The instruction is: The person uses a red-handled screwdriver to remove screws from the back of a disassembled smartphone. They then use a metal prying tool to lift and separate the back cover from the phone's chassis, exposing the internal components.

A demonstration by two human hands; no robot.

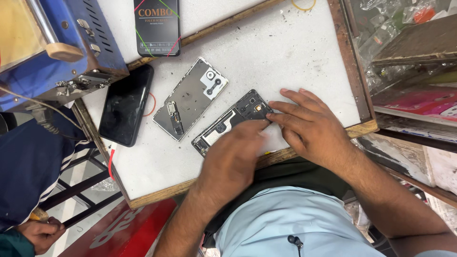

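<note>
bright, even light from above falls on the white work board (266, 52), leaving only soft, short shadows beneath both hands. the left hand (233, 162) is smeared by motion blur; the right hand (309, 126) stays sharper. the dark phone screen (124, 105) left of them reflects faintly.

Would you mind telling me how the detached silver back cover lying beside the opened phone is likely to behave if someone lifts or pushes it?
The back cover looks like a thin, flat shell, so it is probably light and may flex slightly. Lying flat on the white work board, it should slide rather than roll or tip. Small parts show on its inner face, so it seems fairly delicate.
</note>
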